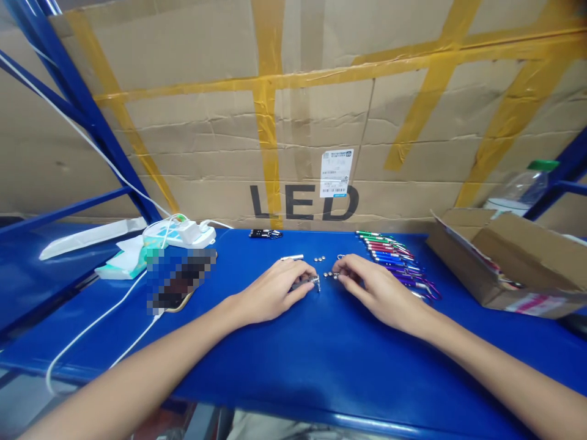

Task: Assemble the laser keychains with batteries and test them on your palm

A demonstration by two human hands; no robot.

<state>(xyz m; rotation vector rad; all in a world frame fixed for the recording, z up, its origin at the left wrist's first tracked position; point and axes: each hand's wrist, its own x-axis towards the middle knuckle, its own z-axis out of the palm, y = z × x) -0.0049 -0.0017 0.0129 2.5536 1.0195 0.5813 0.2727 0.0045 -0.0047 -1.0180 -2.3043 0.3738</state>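
Left hand (270,293) fingertips (303,285) around small metal piece (315,281)

cam: head-worn | faces: forward, down | near over blue table (321,360) | left hand (275,292), right hand (378,292) centred

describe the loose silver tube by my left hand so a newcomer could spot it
Find the big cardboard carton printed LED behind the blue table. Come forward to the left hand: the silver tube lies just beyond its knuckles. Unlike the coloured penlights fanned beside the right hand, it is bare metal and lies alone.
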